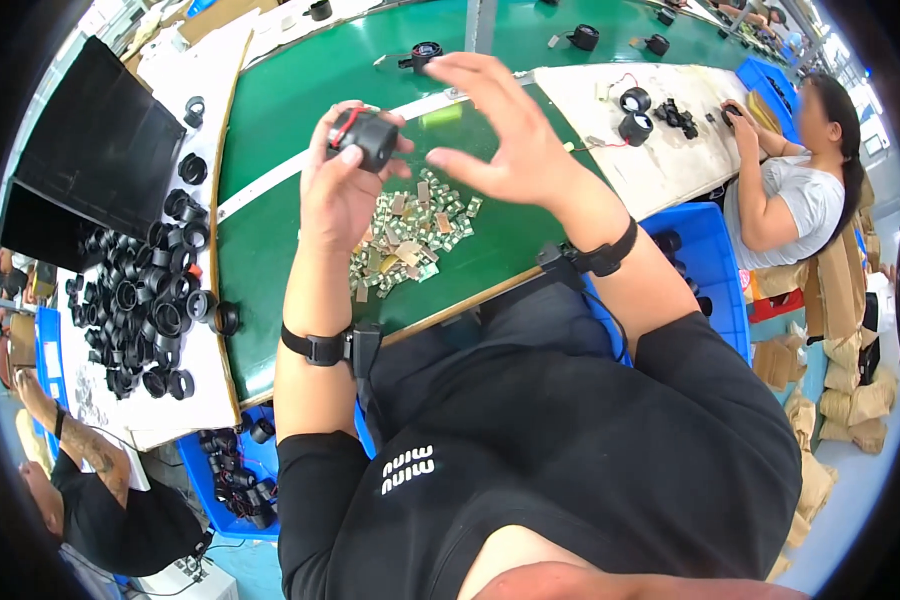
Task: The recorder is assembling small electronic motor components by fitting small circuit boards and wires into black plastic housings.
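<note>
My left hand (332,195) is raised over the green work surface (270,200), its fingers wrapped round a black cylindrical housing (374,143). A red wire runs across the housing near my fingers. To its right, my right hand (515,140) hovers with fingers and thumb spread, holding nothing and apart from the housing. Beneath and between both hands lies a loose pile of small green-and-white circuit boards (440,225), with some brownish flat pieces among them.
Many black plastic rings (145,295) are heaped on the white table at left, beside a black tray (100,140). Blue bins (725,285) with black parts stand at both sides. Wired black units (584,37) sit farther off. A co-worker (795,180) works at right, another person (110,500) lower left.
</note>
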### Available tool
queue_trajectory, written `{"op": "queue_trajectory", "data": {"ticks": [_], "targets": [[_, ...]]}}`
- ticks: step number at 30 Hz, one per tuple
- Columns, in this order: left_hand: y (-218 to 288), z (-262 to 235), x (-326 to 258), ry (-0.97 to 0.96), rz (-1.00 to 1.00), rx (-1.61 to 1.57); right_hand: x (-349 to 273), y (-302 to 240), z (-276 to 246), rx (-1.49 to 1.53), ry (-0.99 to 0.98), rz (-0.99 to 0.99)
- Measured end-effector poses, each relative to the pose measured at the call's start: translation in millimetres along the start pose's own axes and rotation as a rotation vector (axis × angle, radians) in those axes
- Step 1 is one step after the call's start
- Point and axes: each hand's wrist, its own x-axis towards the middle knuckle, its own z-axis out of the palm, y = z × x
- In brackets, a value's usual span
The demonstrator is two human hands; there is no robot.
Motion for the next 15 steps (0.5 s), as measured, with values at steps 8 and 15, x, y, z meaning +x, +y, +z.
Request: {"op": "queue_trajectory", "data": {"ticks": [8,15], "targets": [[11.2,-30.8,-1.2,-0.015,0.003,-0.211,-105.0,67.5,-43.9,-0.405,0.084,0.275],[8.8,-0.2,3.6,0.138,0.099,-0.011,-360.9,177.3,-218.7,-1.349,0.600,1.161]]}}
